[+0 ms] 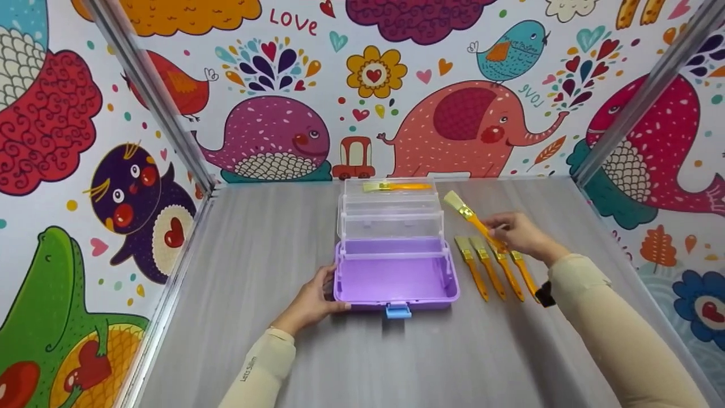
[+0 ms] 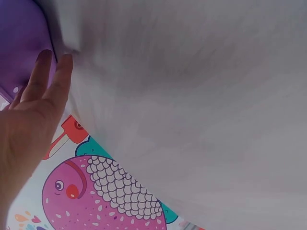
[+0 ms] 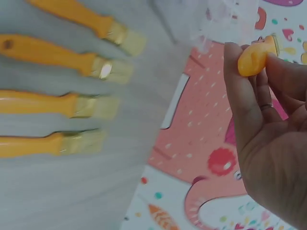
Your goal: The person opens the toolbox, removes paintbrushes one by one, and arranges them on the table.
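A purple toolbox (image 1: 396, 280) stands with its lid up and its clear tiered trays (image 1: 391, 226) folded out behind. My left hand (image 1: 308, 303) touches the box's left side, its fingers fairly straight along the wall in the left wrist view. My right hand (image 1: 524, 233) pinches a paintbrush (image 1: 466, 212) by its orange handle, bristles pointing up and left, to the right of the trays. Below it on the table, several similar paintbrushes (image 1: 491, 276) lie side by side, bristles away from me. Another paintbrush (image 1: 416, 186) lies across the rearmost clear part.
The box's blue latch (image 1: 398, 311) hangs at its front. A grey wood-look table (image 1: 260, 238) carries everything. Behind and on both sides rise printed cartoon walls with metal corner posts (image 1: 156, 96).
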{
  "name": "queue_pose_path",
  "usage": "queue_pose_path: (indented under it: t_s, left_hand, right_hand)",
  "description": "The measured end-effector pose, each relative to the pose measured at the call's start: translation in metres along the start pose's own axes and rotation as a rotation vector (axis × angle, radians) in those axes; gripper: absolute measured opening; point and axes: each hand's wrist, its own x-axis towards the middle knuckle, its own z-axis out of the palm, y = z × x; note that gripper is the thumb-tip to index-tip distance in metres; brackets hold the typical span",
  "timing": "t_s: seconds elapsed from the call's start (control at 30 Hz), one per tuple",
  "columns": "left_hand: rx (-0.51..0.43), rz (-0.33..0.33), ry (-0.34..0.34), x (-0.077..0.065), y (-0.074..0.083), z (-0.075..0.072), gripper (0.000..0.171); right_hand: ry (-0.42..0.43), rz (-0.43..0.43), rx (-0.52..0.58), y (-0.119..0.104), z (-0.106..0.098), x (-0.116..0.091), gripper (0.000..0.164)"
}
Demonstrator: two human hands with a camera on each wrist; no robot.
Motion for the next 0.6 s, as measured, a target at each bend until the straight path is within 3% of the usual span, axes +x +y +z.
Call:
queue_pose_path:
  t_s: [0.4, 0.6]
  left_hand:
    - [0.004, -0.010, 0.024, -0.004, 0.000, -0.003, 0.095]
    - [0.011, -0.008, 0.016, -0.001, 0.001, 0.001, 0.094]
  right_hand:
    - [0.044, 0.115, 0.120, 0.075, -0.020, -0.039, 0.037]
    - [0.086, 0.196, 0.108, 0.108, -0.024, -0.053, 0.037]
